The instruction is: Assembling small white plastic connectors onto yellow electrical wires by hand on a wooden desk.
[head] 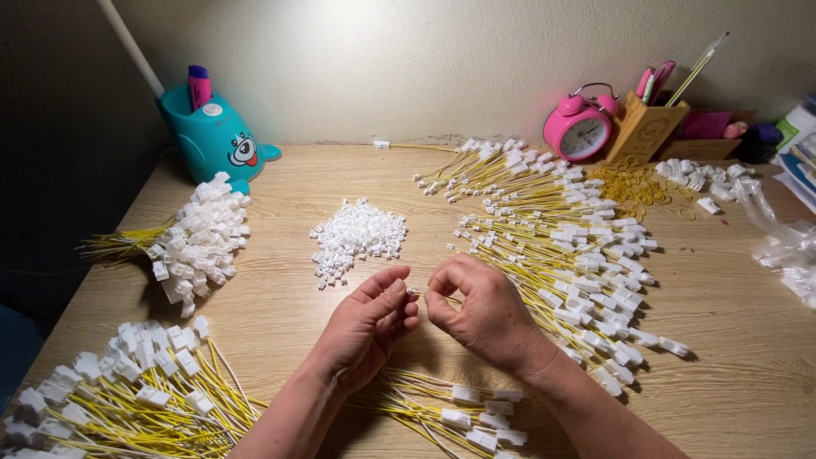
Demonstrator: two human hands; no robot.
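Head view: wooden desk point(731, 340), pink alarm clock point(580, 126) far right. Left hand point(365, 327) and right hand point(480, 310) near centre, fingers pinched shut on one yellow wire point(433, 297) between them. Loose white connectors point(357, 234) just beyond; wire pile point(552, 229) right.

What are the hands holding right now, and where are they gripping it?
Both the left hand and right hand pinch the tip of one yellow wire between fingertips; what is on that tip is too small to tell.

Thin yellow wire point(442, 297) pinched level between both hands.
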